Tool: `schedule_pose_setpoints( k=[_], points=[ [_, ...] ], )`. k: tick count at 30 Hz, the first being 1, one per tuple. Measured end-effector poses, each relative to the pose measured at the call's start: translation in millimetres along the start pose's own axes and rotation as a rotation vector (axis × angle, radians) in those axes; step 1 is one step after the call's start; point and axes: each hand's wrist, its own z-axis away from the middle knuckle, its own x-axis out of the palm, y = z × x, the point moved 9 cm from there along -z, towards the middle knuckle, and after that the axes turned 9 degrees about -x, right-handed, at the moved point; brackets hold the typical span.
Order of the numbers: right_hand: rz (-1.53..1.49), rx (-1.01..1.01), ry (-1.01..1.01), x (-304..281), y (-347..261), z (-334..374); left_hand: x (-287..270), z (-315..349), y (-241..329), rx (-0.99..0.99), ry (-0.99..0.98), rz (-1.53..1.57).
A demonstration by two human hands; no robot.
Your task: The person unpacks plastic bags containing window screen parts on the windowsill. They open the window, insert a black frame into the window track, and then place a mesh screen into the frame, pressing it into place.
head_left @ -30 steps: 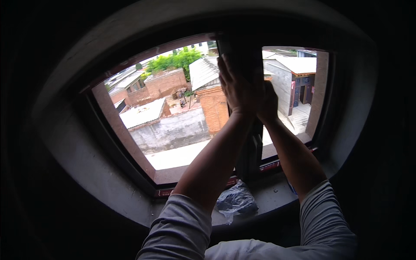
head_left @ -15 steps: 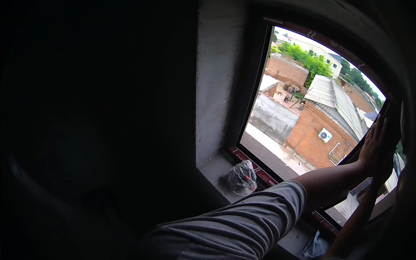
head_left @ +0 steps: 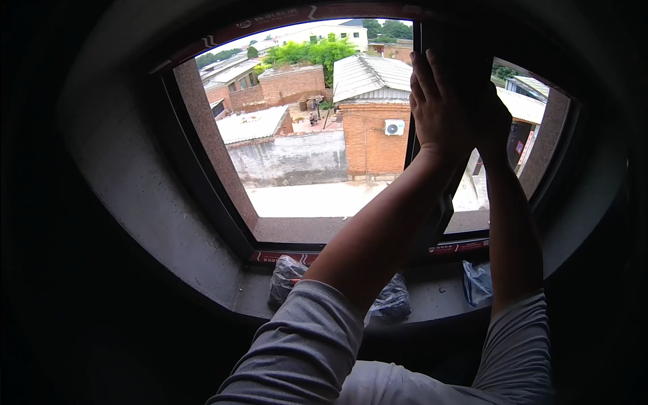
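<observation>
A dark-framed window (head_left: 196, 152) stands in front of me, with maroon printed film on its frame. My left hand (head_left: 439, 111) lies with straight fingers, palm down, against the dark upright (head_left: 453, 40) between the wide left pane and the narrower right one. Close beside it, on the right of that upright, is my right hand (head_left: 498, 121). It is mostly in deep shadow, so its fingers cannot be made out. Both forearms reach up and forward, in grey sleeves.
On the grey sill (head_left: 432, 297) sit a clear plastic bag (head_left: 285, 277) with something inside, a second crumpled bag (head_left: 391, 300) partly behind my left arm, and a bluish bag (head_left: 478, 282) at right. A plastered reveal (head_left: 148, 182) borders the window. Outside are brick buildings (head_left: 371, 145).
My view has swung right and levelled, so the window now sits nearer the middle. My right arm shows more fully. Both hands remain at the dark upright.
</observation>
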Motion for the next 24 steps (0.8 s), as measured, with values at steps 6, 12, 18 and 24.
schedule_pose_setpoints(
  k=[6,12,18,24],
  points=[
    [-0.015,0.041,0.052,-15.4,4.8,7.6,0.3,9.7,-12.2,0.016,-0.058,-0.089],
    [-0.155,0.878,0.18,-125.0,66.7,49.8,6.8,9.8,-3.4,0.045,0.037,-0.096],
    [-0.235,0.974,0.688,-255.4,31.1,82.3,3.7,8.3,-12.1,0.112,0.048,-0.007],
    [-0.251,1.351,0.789,-271.5,-19.8,154.7,-16.2,5.5,7.6,0.067,0.016,0.059]
  ],
)
